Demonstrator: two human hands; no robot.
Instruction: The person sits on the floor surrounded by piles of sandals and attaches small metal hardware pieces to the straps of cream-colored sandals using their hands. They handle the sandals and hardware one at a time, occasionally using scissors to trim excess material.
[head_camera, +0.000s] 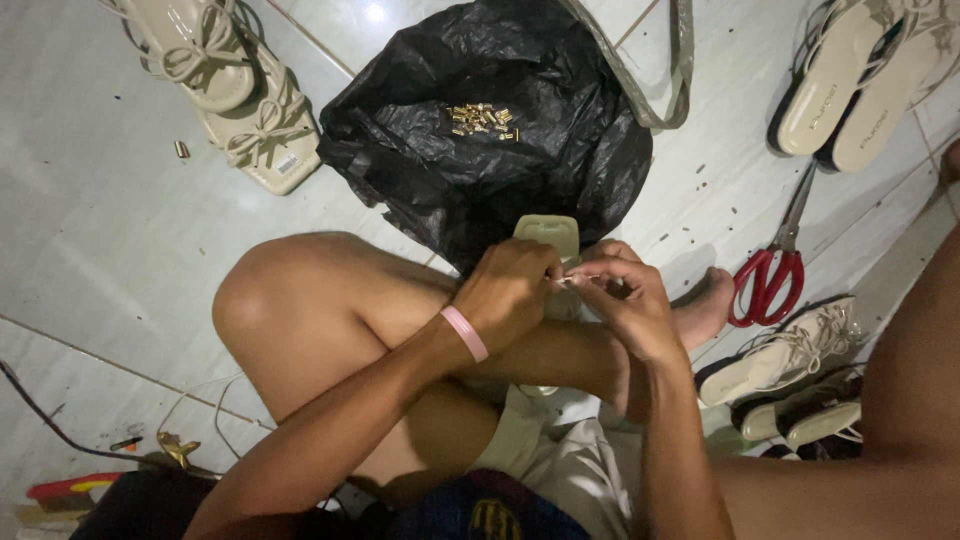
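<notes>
Floor: pale glossy tiles (90, 250), reflecting a ceiling light, scattered with small bits.
Left hand (510, 295): pinched on a thin cord, pink band at the wrist.
Right hand (625, 300): fingers closed on the same cord, probably threading it.
Sandal sole (548, 235): beige, under both hands, above the knee.
Black bag (480, 120): spread out, brass beads (482, 118) on top.
Red scissors (768, 275): right of the foot.

A crumpled black plastic bag (500, 160) lies open on the floor, holding small brass pieces (482, 119).
</notes>
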